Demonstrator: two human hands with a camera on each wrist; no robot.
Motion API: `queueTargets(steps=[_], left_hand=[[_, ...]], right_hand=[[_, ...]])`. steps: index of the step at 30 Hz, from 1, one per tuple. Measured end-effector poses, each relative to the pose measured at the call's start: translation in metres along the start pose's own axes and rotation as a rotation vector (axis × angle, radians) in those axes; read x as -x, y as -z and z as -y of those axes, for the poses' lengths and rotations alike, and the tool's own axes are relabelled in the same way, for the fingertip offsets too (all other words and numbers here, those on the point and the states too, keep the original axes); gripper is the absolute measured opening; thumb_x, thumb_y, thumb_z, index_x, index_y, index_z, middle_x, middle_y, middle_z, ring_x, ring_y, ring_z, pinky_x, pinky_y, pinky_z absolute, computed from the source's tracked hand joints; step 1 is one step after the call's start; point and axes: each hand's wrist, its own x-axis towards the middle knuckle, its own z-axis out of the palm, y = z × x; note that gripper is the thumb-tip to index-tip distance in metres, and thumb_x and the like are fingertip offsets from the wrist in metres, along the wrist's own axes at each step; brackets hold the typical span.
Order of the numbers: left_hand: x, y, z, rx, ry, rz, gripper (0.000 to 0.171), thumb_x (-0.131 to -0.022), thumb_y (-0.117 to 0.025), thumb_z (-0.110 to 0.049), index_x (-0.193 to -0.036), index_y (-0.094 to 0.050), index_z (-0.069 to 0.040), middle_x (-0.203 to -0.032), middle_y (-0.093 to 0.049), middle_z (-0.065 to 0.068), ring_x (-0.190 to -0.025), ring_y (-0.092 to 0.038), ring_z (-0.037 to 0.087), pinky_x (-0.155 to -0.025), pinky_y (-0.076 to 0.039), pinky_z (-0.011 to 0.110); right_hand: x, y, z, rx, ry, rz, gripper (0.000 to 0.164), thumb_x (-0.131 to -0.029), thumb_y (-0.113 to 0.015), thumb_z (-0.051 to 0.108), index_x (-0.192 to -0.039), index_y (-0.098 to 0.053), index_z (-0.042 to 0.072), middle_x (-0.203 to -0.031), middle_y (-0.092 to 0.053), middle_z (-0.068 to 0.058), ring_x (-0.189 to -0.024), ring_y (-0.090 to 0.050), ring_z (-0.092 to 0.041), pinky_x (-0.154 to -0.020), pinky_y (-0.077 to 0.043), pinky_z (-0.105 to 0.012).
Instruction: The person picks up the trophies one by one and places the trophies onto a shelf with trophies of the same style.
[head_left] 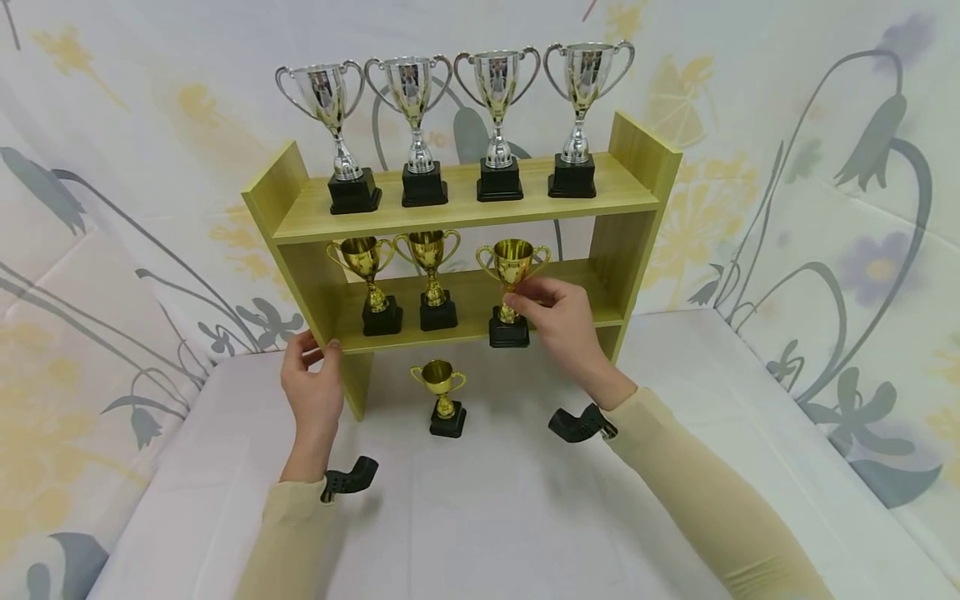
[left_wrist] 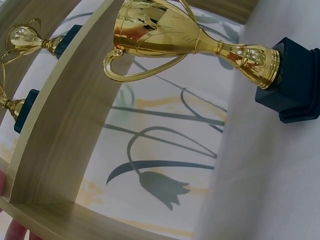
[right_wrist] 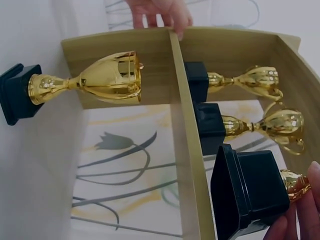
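My right hand (head_left: 558, 321) pinches a gold trophy cup (head_left: 513, 260) by its stem, at the front of the wooden shelf's (head_left: 637, 250) middle board. In the right wrist view, its black base (right_wrist: 260, 185) overlaps the board's front edge. Two more gold trophies, a left one (head_left: 361, 258) and its neighbour (head_left: 427, 250), stand upright on that board's left half. At the shelf's left side, my left hand (head_left: 313, 392) grips the panel edge where the middle board meets it. Another gold trophy (head_left: 447, 419) stands on the table under the shelf.
Several silver trophies (head_left: 498, 83) line the top board (head_left: 457, 218). White cloth covers the table (head_left: 495, 517). Behind the shelf hangs a flower-patterned cloth (head_left: 765, 158). Each wrist wears a black strap-on mount, a left one (head_left: 352, 477) and a right one (head_left: 577, 423).
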Motion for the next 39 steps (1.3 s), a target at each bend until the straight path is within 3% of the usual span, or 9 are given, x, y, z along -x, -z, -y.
queueTargets(steps=[27,39], left_hand=[[-0.001,-0.001,0.001,0.008,0.006,-0.003,0.029,-0.098,-0.059,-0.016,-0.123,-0.060,-0.002,-0.107,-0.054,-0.002,-0.098,-0.050,0.011,-0.081,-0.049,0.025],[-0.001,0.000,0.000,-0.013,0.006,-0.003,0.029,-0.099,-0.058,-0.017,-0.124,-0.060,-0.002,-0.110,-0.055,0.003,-0.099,-0.050,0.011,-0.081,-0.048,0.026]], right_hand=[[-0.011,-0.001,-0.003,-0.022,-0.026,0.000,0.023,-0.090,-0.074,0.014,-0.107,-0.073,-0.002,-0.103,-0.073,-0.011,-0.092,-0.066,-0.016,-0.077,-0.053,-0.025],[-0.018,-0.007,-0.003,-0.003,-0.010,-0.010,0.023,-0.090,-0.074,0.015,-0.107,-0.073,-0.001,-0.103,-0.072,-0.010,-0.094,-0.066,-0.017,-0.079,-0.052,-0.028]])
